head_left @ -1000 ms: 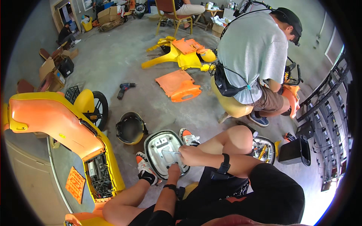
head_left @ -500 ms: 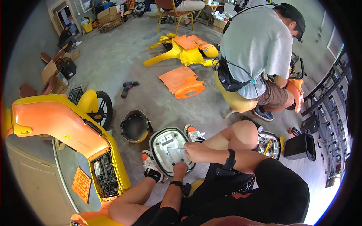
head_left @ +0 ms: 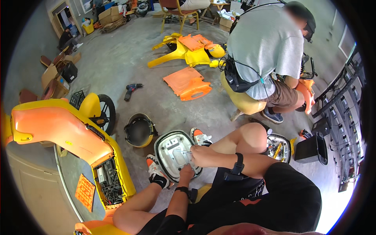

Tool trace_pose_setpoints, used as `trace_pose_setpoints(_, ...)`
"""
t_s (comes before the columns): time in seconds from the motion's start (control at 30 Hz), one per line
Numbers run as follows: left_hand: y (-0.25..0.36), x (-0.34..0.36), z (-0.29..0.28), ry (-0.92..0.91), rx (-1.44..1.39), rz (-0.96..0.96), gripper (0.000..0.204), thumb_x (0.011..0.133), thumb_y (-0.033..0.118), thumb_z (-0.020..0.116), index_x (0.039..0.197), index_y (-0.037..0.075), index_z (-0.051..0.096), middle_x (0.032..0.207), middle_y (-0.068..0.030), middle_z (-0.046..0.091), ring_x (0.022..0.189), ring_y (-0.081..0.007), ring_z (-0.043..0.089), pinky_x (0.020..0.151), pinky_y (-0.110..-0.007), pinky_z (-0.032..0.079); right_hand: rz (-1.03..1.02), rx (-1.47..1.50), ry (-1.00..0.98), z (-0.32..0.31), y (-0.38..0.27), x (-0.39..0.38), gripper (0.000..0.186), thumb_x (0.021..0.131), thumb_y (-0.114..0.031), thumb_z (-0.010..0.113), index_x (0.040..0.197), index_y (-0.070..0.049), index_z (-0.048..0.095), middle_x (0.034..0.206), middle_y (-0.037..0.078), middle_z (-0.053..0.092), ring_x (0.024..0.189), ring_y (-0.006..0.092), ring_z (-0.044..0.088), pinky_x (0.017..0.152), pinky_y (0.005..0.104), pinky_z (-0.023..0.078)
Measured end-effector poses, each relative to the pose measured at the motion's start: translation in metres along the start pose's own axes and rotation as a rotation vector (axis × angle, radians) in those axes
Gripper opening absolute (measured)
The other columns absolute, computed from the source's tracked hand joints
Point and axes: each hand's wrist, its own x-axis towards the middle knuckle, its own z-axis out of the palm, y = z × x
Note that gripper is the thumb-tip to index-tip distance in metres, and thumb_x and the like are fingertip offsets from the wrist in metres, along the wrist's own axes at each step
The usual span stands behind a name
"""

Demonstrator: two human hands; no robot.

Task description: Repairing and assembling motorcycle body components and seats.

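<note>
Shifted slightly forward since the earlier frame: left hand (head_left: 187,171), curled, hold unclear | right hand (head_left: 200,156) gripped thin metal tool (head_left: 182,151) | black-rimmed white shell (head_left: 167,163) lay between shoes (head_left: 155,166) | step seemed tool work inside shell | next move called for steady bracing
</note>
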Motion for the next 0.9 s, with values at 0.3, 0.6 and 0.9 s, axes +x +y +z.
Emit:
trace_pose_setpoints(0.3,0.004,-0.003,0.007,0.029,0.091,-0.177,0.024,0.085,0.019,0.052,0.091,0.001,0.066,0.098,-0.019,0.066,0.089,-0.0356,0.066,0.079,-0.046,0.054,-0.046,0.04,0.048,0.005,0.001,0.002,0.028,0.077,-0.011,0.056,0.094,0.012,0.054,0.094,0.027,0.061,0.086,0.0406,0.063,0.074,0.0463,0.053)
trace_pose_setpoints(0.6,0.006,-0.005,-0.013,-0.067,0.123,-0.087,0.028,0.086,0.023,0.051,0.099,0.002,0.065,0.105,-0.0195,0.066,0.1,-0.0363,0.063,0.084,-0.046,0.052,-0.076,0.001,-0.008,-0.004,-0.003,0.0,0.027,0.085,-0.015,0.053,0.094,0.011,0.051,0.092,0.027,0.059,0.085,0.043,0.062,0.075,0.048,0.049)
trace_pose_setpoints(0.9,-0.009,0.009,0.009,-0.195,0.014,-0.004,0.032,0.084,0.019,0.051,0.108,-0.001,0.057,0.11,-0.0249,0.062,0.103,-0.0413,0.061,0.09,-0.047,0.048,-0.054,-0.002,-0.025,0.003,0.002,-0.001,0.028,0.085,-0.015,0.053,0.095,0.011,0.051,0.095,0.028,0.058,0.085,0.0428,0.062,0.076,0.0481,0.049)
